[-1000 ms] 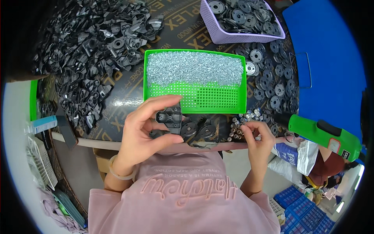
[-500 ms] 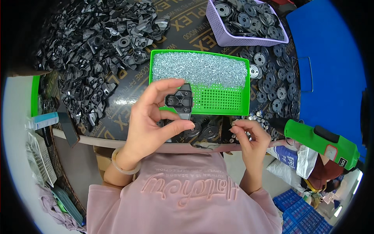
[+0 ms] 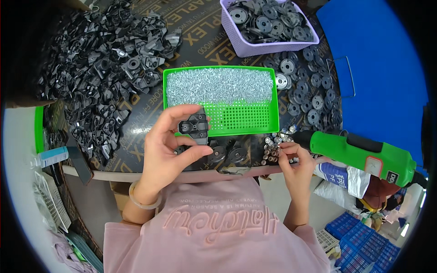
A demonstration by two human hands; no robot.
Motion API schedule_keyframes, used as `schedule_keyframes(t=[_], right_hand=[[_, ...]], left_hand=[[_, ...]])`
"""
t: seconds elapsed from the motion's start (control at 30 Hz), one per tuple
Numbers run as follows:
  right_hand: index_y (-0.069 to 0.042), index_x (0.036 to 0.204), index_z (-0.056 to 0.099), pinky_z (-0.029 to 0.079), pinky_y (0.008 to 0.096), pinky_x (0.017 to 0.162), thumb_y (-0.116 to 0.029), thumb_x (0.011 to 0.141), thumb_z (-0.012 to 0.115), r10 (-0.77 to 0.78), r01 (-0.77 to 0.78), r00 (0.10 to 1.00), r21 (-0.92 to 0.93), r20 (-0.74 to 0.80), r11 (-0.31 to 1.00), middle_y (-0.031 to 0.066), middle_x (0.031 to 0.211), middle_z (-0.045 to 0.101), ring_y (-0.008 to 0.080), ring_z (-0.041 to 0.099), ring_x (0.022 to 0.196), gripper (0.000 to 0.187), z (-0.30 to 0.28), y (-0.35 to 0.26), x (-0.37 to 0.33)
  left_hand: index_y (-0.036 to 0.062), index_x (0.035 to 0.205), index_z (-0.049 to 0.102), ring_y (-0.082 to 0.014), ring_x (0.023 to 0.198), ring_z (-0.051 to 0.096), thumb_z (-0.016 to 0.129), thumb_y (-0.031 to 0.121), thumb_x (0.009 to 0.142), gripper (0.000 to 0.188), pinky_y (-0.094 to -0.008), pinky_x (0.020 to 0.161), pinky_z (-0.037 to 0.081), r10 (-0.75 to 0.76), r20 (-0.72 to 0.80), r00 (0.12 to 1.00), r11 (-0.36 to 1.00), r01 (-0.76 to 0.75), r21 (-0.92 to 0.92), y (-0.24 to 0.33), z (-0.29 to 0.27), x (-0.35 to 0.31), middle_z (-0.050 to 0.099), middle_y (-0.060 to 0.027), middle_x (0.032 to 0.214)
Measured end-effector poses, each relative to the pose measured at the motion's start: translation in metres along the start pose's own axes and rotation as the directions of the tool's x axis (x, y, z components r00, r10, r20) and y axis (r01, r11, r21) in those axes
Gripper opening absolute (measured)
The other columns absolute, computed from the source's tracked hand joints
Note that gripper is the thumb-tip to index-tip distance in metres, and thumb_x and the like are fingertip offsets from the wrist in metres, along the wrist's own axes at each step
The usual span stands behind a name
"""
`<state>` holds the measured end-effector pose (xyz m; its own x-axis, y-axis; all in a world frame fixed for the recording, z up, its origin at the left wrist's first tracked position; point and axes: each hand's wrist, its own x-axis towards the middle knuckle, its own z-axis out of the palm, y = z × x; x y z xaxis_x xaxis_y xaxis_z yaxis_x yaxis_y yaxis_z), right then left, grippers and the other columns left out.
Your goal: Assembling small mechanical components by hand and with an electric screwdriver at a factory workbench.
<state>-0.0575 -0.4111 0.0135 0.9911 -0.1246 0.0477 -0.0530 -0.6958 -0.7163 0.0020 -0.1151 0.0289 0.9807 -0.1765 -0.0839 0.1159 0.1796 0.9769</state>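
Between the thumb and fingers of my left hand (image 3: 168,148) is a black moulded plastic bracket (image 3: 195,126), its hollow ribbed side showing. It is held up over the lower left corner of a green perforated basket (image 3: 276,116) with small silvery screws (image 3: 218,84) heaped in its far half. My right hand (image 3: 297,166) has thumb and fingertips pinched at the edge of a small pile of shiny metal pieces (image 3: 270,154); whatever is between them is too small to make out. Just beyond that hand lies a green power screwdriver (image 3: 339,145), its black nose toward the pile.
Black plastic parts (image 3: 114,59) are heaped at the left. Loose dark discs (image 3: 314,86) lie at the right, below a purple basket (image 3: 273,48) full of similar discs. A blue panel (image 3: 378,68) with a wire handle stands far right. More black discs (image 3: 227,151) lie along the near edge.
The view has shifted slightly. My right hand has moved right, down onto the metal pieces, its fingers still pinched. My left hand keeps the bracket in much the same pose.
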Motion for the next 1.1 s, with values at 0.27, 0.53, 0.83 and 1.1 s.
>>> schedule_keyframes(t=[0.27,0.53,0.83,1.1], right_hand=[[0.0,0.09,0.07,0.051,0.0313,0.062,-0.002,0.077,0.079,-0.031,0.015,0.992,-0.124,-0.125,0.992,0.0085,0.088,0.072,0.0201,0.064,0.069,0.016,-0.001,-0.004,0.003],[0.0,0.092,0.069,0.049,0.0269,0.063,0.001,0.083,0.074,-0.119,0.105,0.991,0.201,0.062,0.974,0.0076,0.087,0.071,0.014,0.062,0.069,0.011,0.014,-0.041,0.011],[-0.006,0.09,0.072,0.046,0.026,0.067,-0.01,0.08,0.079,-0.281,0.118,0.922,0.498,0.266,0.859,0.0043,0.099,0.058,0.0127,0.057,0.085,0.013,0.041,-0.082,0.037],[-0.008,0.088,0.073,0.042,0.0237,0.065,-0.012,0.075,0.084,-0.171,0.077,0.976,0.515,0.138,0.854,0.002,0.099,0.057,0.0097,0.053,0.081,0.018,0.054,-0.072,0.03]], left_hand=[[0.0006,0.129,0.055,-0.0187,0.125,0.051,0.078,-0.014,0.072,0.064,-0.0249,0.076,0.062,-0.009,0.068,0.998,1.0,0.007,0.024,0.002,0.001,-0.007,0.055,-0.0097,0.133],[-0.0036,0.132,0.049,-0.023,0.11,0.065,0.077,-0.013,0.074,0.065,-0.0299,0.082,0.062,-0.026,0.09,0.996,1.0,0.027,-0.009,-0.005,0.016,-0.008,0.061,-0.0163,0.122],[-0.001,0.124,0.051,-0.0213,0.113,0.063,0.079,-0.007,0.073,0.059,-0.0298,0.079,0.063,0.056,0.102,0.993,0.998,-0.056,0.003,-0.016,0.032,-0.018,0.061,-0.0166,0.123],[-0.0015,0.127,0.047,-0.0214,0.12,0.057,0.079,-0.011,0.074,0.062,-0.029,0.081,0.062,0.05,0.183,0.982,0.997,-0.06,0.05,-0.019,0.034,-0.021,0.054,-0.0154,0.129]])
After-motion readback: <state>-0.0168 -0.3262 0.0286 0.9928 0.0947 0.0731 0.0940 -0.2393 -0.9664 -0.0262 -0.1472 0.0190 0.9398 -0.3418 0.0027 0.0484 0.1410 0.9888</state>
